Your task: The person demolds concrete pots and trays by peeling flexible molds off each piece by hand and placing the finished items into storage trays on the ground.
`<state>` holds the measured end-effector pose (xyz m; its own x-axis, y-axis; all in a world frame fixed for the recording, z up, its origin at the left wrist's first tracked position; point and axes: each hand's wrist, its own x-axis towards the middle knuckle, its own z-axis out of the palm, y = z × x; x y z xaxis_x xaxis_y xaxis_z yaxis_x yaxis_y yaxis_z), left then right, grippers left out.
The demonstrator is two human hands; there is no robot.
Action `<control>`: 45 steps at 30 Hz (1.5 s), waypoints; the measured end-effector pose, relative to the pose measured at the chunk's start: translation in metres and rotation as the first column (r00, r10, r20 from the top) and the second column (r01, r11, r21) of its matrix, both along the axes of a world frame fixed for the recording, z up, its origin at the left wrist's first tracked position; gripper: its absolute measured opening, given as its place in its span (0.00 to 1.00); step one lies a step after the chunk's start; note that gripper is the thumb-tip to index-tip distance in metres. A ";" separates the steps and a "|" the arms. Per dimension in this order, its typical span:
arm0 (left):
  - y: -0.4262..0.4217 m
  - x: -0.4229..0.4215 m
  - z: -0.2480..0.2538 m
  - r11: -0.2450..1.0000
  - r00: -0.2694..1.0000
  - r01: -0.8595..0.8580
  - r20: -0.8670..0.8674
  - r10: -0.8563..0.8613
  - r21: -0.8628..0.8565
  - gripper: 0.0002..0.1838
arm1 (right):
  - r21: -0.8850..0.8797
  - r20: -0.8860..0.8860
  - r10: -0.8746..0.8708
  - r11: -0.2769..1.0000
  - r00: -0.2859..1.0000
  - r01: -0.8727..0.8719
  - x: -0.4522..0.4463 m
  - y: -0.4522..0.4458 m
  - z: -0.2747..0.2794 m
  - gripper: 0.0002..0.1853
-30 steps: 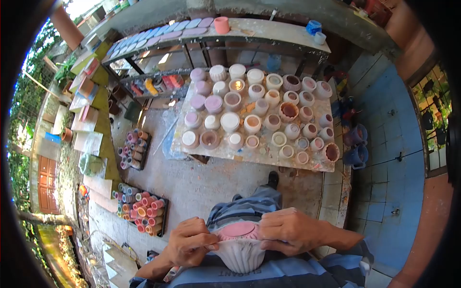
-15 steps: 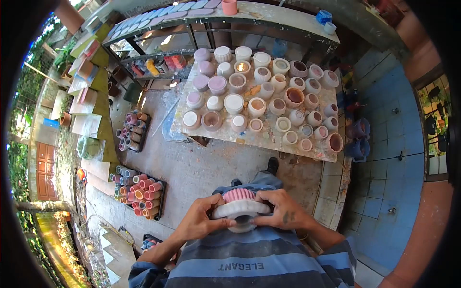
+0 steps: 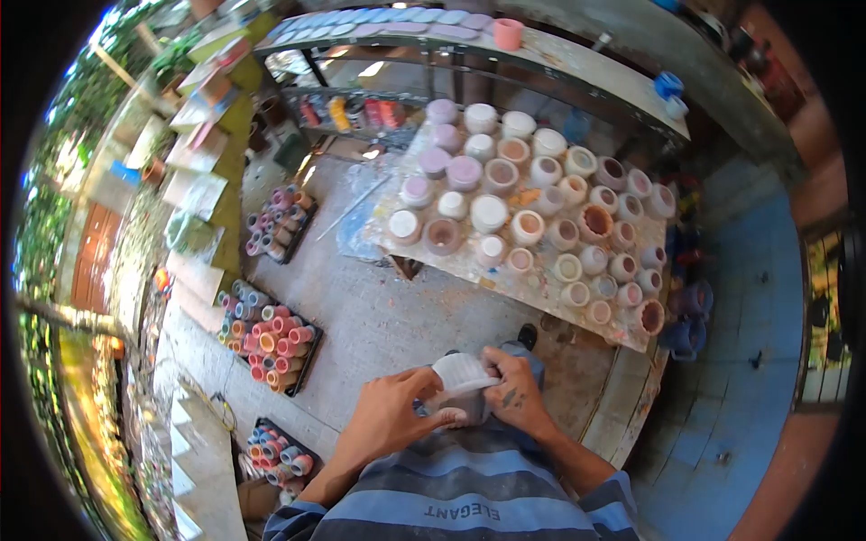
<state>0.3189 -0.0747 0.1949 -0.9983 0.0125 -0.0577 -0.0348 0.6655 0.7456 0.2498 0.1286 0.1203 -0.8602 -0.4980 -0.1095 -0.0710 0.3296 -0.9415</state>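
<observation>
A white ribbed mold (image 3: 464, 373) is held in front of the striped shirt, at the lower middle. My right hand (image 3: 514, 393) has its fingers closed on the mold's right edge. On the other side, my left hand (image 3: 393, 410) curves around the mold's left side, with thumb and fingers bent against it. The pink piece seen earlier does not show. Beyond my hands, many round pots and molds stand on a paint-spattered table (image 3: 532, 293), among them a white round one (image 3: 489, 214) and a dark red scalloped one (image 3: 596, 223).
Crates of small colored pots (image 3: 269, 341) stand on the floor at left, with another crate (image 3: 280, 453) nearer. A long shelf (image 3: 577, 54) behind the table bears flat oval pieces (image 3: 406, 16) and a pink cup (image 3: 508, 34). A blue tiled wall (image 3: 722, 397) rises at right.
The mold has turned in my hands, and the pink ribbed piece has gone from sight. The camera view has swung left, so the table appears farther right.
</observation>
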 end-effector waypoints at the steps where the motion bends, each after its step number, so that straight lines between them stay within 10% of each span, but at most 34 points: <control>1: -0.009 0.008 0.006 0.985 0.998 -0.047 -0.039 0.055 0.166 0.12 | -0.005 0.000 0.039 0.999 0.999 -0.039 0.001 0.000 -0.009 0.11; 3: -0.033 0.019 -0.007 0.919 0.918 -0.388 -0.062 0.393 0.073 0.13 | -0.107 0.142 -0.094 0.988 0.985 0.110 -0.004 -0.002 -0.037 0.08; 4: -0.040 0.020 -0.043 0.834 0.919 -0.387 0.087 0.385 0.394 0.13 | -0.269 0.275 -0.080 0.950 0.958 0.156 -0.003 -0.005 -0.046 0.12; 7: -0.022 0.036 -0.160 0.170 0.873 -0.471 0.485 -0.054 0.866 0.28 | -0.412 0.308 -0.034 0.896 0.951 0.165 0.001 -0.037 -0.036 0.13; 9: -0.014 0.034 -0.130 -0.309 0.692 -0.708 0.711 -0.126 0.635 0.34 | -0.335 0.305 -0.027 0.933 0.952 0.134 0.000 -0.058 -0.056 0.13; 12: -0.034 0.035 -0.157 -0.599 0.856 -0.436 0.515 -0.045 0.672 0.31 | -0.361 0.125 0.014 0.932 0.992 0.032 -0.007 -0.086 -0.074 0.10; 17: -0.077 0.029 -0.164 -0.724 0.768 -0.318 0.614 0.182 0.612 0.23 | -0.539 0.605 0.363 0.842 0.708 0.029 -0.058 -0.133 -0.043 0.07; 21: -0.139 0.031 -0.156 -0.459 0.765 -0.396 0.562 0.313 0.795 0.19 | -0.252 0.753 0.417 0.898 0.510 -0.361 -0.124 -0.166 -0.039 0.14; 24: -0.179 0.024 -0.149 -0.555 0.624 -0.517 0.731 0.276 0.651 0.20 | -0.163 0.643 0.499 0.831 0.582 -0.532 -0.149 -0.228 -0.024 0.18; 26: -0.203 0.015 -0.137 -0.653 0.600 -0.479 0.762 0.244 0.586 0.21 | -0.437 0.170 0.417 0.844 0.893 -0.311 -0.144 -0.279 -0.006 0.26; 27: -0.218 0.010 -0.134 -0.725 0.594 -0.455 0.783 0.186 0.517 0.22 | -0.441 0.170 0.440 0.834 0.882 -0.331 -0.148 -0.306 -0.004 0.26; 29: -0.237 -0.001 -0.136 -0.718 0.623 -0.439 0.759 0.191 0.540 0.28 | 0.013 -0.468 0.730 0.569 0.498 -0.822 -0.159 -0.357 0.001 0.32; 35: -0.305 -0.034 -0.107 -0.836 0.862 0.033 0.408 0.302 0.548 0.36 | -0.209 -0.015 0.615 0.770 0.789 -0.604 -0.179 -0.515 -0.050 0.21; 39: -0.354 -0.040 -0.121 -0.914 0.712 0.265 0.577 0.401 0.308 0.35 | -0.344 0.314 0.571 0.813 0.759 -0.469 -0.166 -0.583 -0.073 0.15; 45: -0.425 -0.049 -0.137 -0.840 0.409 0.081 0.751 0.519 0.536 0.30 | -0.043 0.286 0.620 0.770 0.731 -0.637 -0.162 -0.676 -0.111 0.14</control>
